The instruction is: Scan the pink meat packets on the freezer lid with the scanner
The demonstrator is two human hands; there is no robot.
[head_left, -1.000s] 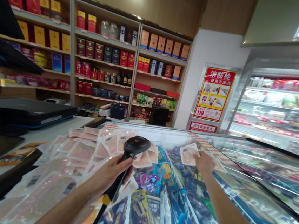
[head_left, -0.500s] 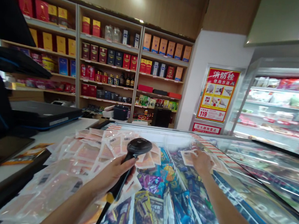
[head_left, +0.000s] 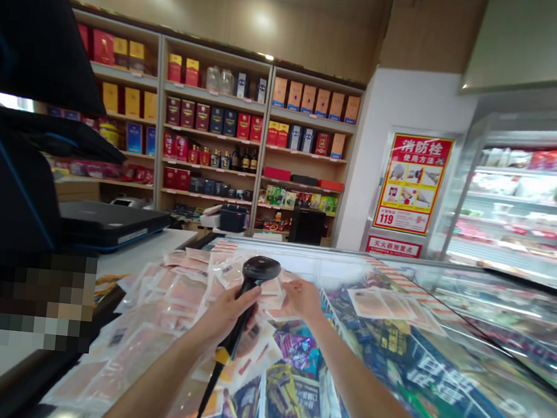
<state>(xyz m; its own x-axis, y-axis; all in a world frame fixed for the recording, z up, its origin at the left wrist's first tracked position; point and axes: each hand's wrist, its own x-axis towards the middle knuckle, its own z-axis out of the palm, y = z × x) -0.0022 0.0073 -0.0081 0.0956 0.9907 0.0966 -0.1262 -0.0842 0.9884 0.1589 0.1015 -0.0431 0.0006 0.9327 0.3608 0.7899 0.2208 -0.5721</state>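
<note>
A black barcode scanner point(head_left: 261, 270) is gripped by its handle in my left hand point(head_left: 230, 313), head up and cable trailing down toward me. Just right of the scanner, my right hand point(head_left: 303, 298) has its fingers closed at the edge of a flat clear packet point(head_left: 275, 295); the fingertips are partly hidden. Beneath and left of both hands spreads a pile of similar flat packets with pinkish contents point(head_left: 176, 291) on the freezer's glass top. A smaller row of these packets point(head_left: 392, 305) lies further right on the glass.
Under the freezer glass point(head_left: 471, 300) are wire baskets with wrapped goods, such as a yellow packet point(head_left: 283, 393). At left stand a counter point(head_left: 177, 242) and a black checkout terminal point(head_left: 10, 176). Shelves of boxes point(head_left: 213, 120) and a red fire-hydrant sign point(head_left: 413, 182) are behind.
My right hand has moved left, from the small right-hand row of packets to the big pile beside the scanner. My left hand still holds the scanner. The view has shifted slightly left.
</note>
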